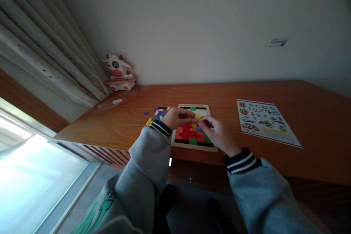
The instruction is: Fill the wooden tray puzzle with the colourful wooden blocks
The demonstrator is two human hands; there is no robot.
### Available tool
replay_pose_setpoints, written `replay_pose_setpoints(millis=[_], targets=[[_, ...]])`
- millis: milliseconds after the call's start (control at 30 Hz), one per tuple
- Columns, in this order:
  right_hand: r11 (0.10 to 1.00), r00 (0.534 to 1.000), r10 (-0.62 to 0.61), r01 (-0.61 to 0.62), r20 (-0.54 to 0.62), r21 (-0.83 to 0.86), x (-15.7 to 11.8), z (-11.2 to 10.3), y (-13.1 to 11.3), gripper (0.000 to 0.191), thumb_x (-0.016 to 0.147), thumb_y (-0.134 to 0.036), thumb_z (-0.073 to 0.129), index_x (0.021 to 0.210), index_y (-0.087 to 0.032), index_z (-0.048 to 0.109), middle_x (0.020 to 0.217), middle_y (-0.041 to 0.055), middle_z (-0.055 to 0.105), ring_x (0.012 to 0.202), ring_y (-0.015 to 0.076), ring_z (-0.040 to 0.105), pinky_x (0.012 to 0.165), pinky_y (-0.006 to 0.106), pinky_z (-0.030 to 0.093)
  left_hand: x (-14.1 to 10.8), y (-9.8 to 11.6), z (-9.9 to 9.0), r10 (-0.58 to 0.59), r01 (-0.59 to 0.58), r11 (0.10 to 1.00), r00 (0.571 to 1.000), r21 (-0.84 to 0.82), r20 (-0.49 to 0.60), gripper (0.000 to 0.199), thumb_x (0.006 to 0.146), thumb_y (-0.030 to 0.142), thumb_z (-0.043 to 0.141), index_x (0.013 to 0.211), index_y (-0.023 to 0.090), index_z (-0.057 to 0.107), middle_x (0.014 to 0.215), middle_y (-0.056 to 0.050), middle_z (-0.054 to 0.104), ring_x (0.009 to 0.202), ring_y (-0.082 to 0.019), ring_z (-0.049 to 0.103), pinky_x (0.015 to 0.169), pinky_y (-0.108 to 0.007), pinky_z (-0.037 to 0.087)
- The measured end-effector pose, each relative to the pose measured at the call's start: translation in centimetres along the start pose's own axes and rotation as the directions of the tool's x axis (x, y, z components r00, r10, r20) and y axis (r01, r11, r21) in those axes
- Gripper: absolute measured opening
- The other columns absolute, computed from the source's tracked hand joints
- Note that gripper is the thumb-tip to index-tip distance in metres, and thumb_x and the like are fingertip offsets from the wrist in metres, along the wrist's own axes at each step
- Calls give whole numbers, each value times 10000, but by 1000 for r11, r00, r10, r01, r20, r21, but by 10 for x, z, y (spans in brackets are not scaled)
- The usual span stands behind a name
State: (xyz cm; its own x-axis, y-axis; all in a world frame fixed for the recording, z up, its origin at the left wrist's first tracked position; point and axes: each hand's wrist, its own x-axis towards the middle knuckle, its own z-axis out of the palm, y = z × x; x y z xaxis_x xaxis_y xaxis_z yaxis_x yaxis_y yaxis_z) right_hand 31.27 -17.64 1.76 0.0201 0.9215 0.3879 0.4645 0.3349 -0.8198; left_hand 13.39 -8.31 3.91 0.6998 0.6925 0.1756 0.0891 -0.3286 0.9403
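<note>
Hands [177, 118]: we're pinching a yellow blocky piece [197, 116], seemingly orienting it.
Pale-rimmed rectangular board [196, 148]: likely needing alignment, 12 o'clock half.

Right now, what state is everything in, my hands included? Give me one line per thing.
Left hand: fingertips pinching a yellow piece.
Right hand: fingertips on the same piece.
Puzzle board: flat, partly filled, partly hidden by the hands.
Loose pieces: scattered left of the board.
Printed sheet: flat, printed side up.
Cow figure: upright near the wall.
Curtain: hanging in folds.
</note>
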Motion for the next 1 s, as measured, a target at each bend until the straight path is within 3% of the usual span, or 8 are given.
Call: replay_pose_setpoints(millis=[133, 200, 433, 667, 1000], targets=[[1000, 998, -15, 14, -64, -19, -8, -6, 9, 282, 916, -457, 521, 871, -217, 663, 808, 32, 717, 727, 189, 660, 668, 302, 492, 1, -10, 7, 54, -49, 995, 996, 81, -65, 331, 709, 380, 792, 934, 141, 750, 828, -66, 756, 732, -165, 702, 730, -282, 577], [999, 993, 2, -6, -117, -32, -14, -9, 20, 298, 925, -465, 497, 869, -217, 654, 813, 36, 716, 733, 193, 661, 672, 304, 491, 2, -15, 11, 52, -46, 988, 998, 149, -36, 307, 715, 373, 791, 910, 139, 755, 802, -70, 754, 718, -167, 696, 702, -277, 574], [995, 955, 66, -83, -288, -49, -25, -19, 46, 306, 918, -468, 477, 853, -205, 620, 809, 61, 713, 717, 201, 662, 663, 314, 491, 12, -18, 12, 68, -48, 990, 986, 133, -150, 331, 735, 419, 773, 857, 122, 693, 815, -67, 726, 720, -143, 676, 685, -259, 562], [993, 939, 101, -116, -329, -26, -24, -16, 42, 230, 844, -424, 571, 750, -214, 573, 708, 26, 685, 635, 176, 645, 601, 289, 476, 16, -22, 22, 28, -17, 997, 985, 71, -169, 507, 722, 445, 778, 1090, 123, 649, 870, -59, 706, 732, -150, 700, 673, -273, 581], [995, 930, 87, -100, -357, -16, -22, -13, 49, 170, 843, -382, 560, 881, -219, 587, 830, 51, 709, 691, 186, 651, 652, 316, 502, 32, -32, 25, 32, -13, 997, 965, 76, -259, 419, 721, 440, 777, 966, 111, 688, 848, -64, 715, 701, -129, 654, 646, -243, 534]])
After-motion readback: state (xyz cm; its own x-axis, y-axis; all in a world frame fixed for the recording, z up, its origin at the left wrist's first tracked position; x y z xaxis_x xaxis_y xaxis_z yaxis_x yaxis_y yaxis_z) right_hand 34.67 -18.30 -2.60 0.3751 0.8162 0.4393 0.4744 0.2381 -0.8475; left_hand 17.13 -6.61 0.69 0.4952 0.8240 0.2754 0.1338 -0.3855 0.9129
